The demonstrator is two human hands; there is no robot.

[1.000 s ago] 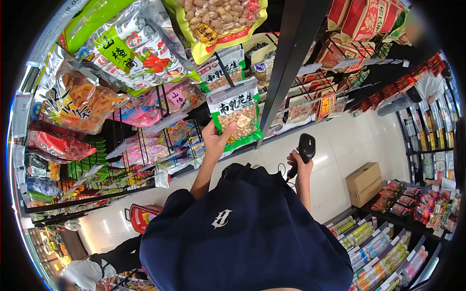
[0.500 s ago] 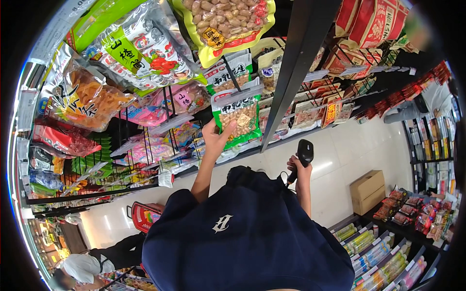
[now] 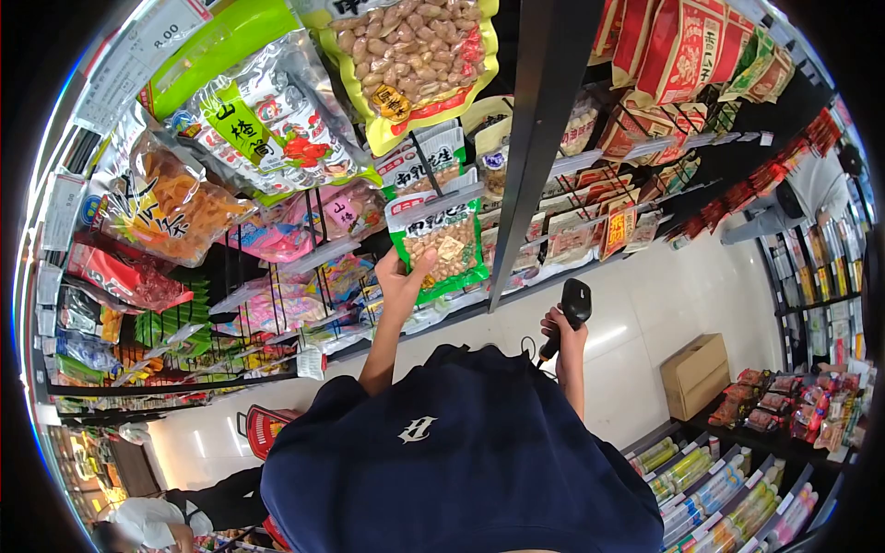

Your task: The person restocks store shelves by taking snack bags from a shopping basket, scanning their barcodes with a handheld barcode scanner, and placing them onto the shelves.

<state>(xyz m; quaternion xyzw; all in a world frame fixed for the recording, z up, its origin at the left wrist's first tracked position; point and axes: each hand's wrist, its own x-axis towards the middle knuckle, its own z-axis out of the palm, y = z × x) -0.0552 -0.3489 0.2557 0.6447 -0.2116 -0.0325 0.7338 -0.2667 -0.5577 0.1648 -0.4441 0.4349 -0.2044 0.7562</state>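
Peanut bag: bore green border, pale top strip, dark characters and window through which tan nuts showed; slightly tilted, it was just in front of matching bag, left of dark rack post. Your left hand gripped its lower left edge, thumb across front. Your right hand was closed around black scanner, apart from bag. Larger yellow-edged nut pouch hung above; cardboard box showed farther right.

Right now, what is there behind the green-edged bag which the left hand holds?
A similar bag, crossed by a black rod, shows behind and above the green-edged bag. The rear bag's lower part is covered, and what lies further back there cannot be seen.
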